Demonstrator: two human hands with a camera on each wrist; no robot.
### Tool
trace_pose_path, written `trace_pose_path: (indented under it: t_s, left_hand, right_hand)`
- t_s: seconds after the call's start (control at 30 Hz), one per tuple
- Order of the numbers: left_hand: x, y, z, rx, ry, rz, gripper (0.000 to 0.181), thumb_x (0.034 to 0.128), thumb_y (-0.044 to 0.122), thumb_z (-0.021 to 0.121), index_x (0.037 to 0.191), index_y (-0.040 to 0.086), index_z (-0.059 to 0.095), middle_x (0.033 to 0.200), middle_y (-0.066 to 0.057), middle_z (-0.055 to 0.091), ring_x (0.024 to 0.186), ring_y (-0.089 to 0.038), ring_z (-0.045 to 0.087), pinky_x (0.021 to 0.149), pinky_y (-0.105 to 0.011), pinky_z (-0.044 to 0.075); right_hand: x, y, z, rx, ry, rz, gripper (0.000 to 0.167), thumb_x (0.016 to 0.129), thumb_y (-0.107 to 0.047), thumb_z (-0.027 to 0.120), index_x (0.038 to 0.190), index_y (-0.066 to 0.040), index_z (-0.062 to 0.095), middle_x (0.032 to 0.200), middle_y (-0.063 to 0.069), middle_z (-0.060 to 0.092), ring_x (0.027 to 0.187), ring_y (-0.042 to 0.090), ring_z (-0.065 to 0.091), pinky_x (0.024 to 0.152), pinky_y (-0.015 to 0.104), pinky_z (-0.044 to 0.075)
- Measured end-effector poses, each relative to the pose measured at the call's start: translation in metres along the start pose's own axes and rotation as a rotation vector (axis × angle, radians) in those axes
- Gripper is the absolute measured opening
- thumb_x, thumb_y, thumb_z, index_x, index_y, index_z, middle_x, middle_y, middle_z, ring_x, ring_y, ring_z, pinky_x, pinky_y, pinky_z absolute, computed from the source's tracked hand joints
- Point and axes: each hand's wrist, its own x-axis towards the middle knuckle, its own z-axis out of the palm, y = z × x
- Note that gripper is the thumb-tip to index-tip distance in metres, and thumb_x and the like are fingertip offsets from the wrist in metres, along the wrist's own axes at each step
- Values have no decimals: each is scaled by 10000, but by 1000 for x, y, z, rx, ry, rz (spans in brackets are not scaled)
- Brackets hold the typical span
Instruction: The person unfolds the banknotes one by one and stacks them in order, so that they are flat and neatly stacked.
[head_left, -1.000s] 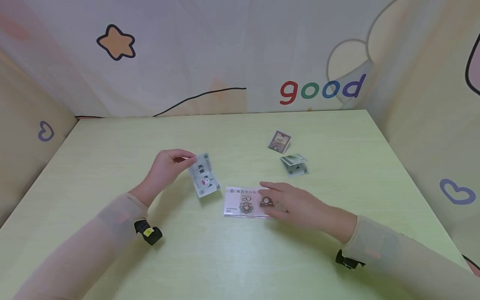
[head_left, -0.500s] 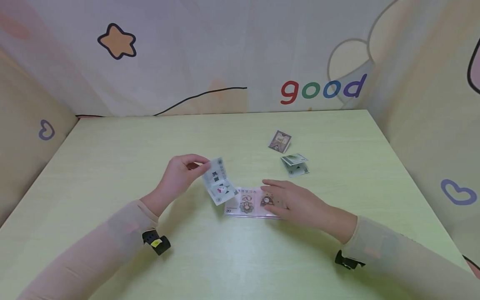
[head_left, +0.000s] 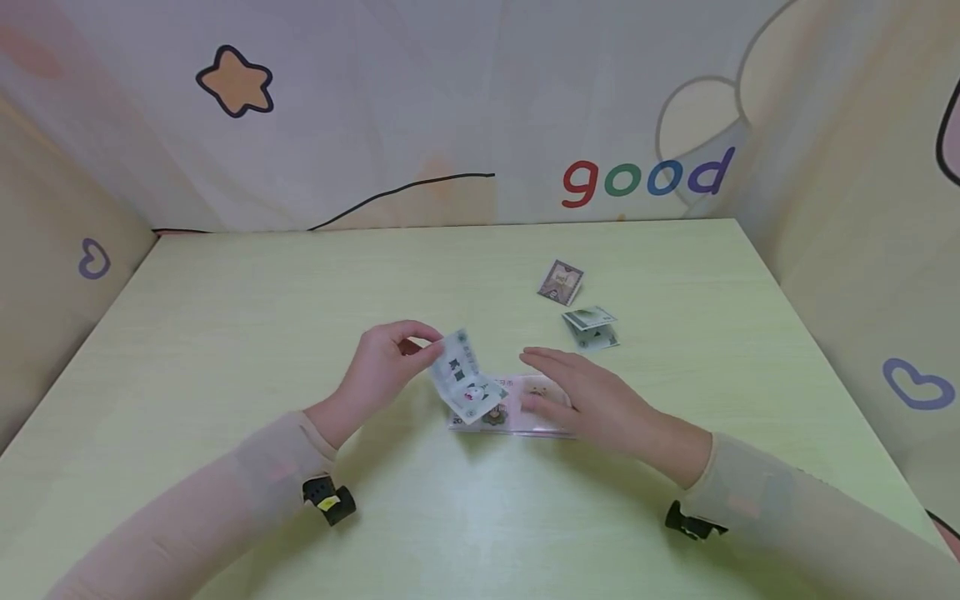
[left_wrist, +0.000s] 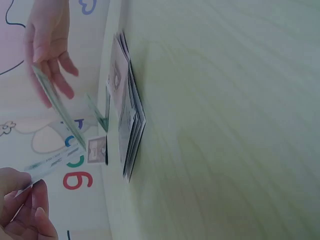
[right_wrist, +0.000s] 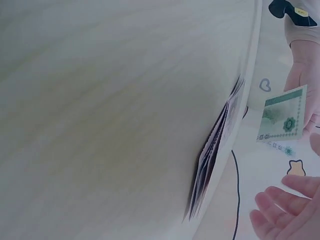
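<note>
My left hand (head_left: 393, 362) pinches a creased green banknote (head_left: 463, 375) by its upper left corner, between thumb and fingers. The note hangs bent along its middle, over the left part of a pinkish 20 banknote stack (head_left: 551, 425) on the table. In the left wrist view the stack (left_wrist: 127, 115) shows several creased notes in layers. Above the stack's right end is my right hand (head_left: 592, 400), fingers extended and holding nothing. The right wrist view has the green note (right_wrist: 285, 117) raised above the table, with the right hand's fingers (right_wrist: 280, 205) apart from it.
Behind the stack, a folded brown banknote (head_left: 561, 282) and a folded green banknote (head_left: 591, 327) lie on the pale green table (head_left: 300, 275). A printed cloth (head_left: 420, 100) with the word "good" hangs behind the table's far edge.
My left hand has carried the green note rightward and a little nearer, from beside the pinkish stack to over it. The right hand has lifted slightly off the stack.
</note>
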Motion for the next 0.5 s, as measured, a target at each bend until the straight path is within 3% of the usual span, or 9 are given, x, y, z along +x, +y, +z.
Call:
trace_pose_path:
  t_s: [0.17, 0.37, 0.5]
  left_hand:
    - [-1, 3, 7, -29, 0, -12, 104, 851, 107, 684, 943, 59, 683, 950, -55, 660, 727, -186, 599, 599, -276, 485]
    - [-1, 2, 15, -81, -5, -10, 59, 860, 90, 667, 901, 52, 648, 958, -61, 647, 744, -190, 611, 634, -283, 503]
    - [-2, 3, 18, -123, -15, -20, 62, 867, 79, 654, 899, 39, 618, 960, -81, 641, 762, -196, 622, 624, -284, 513]
  right_hand:
    - [0, -5, -1, 27, 5, -55, 540, 919, -347, 582, 1390, -119, 448, 1460, 49, 367, 1327, 251, 337, 1026, 486, 324]
    - [-1, -9, 0, -32, 21, -100, 465, 910, -354, 592, 1316, -133, 544, 1459, 50, 369, 1308, 261, 356, 974, 493, 384]
    - [-2, -10, 1, -92, 67, -88, 457, 870, -385, 640, 1244, -125, 608, 1447, 50, 385, 1281, 252, 384, 944, 457, 423]
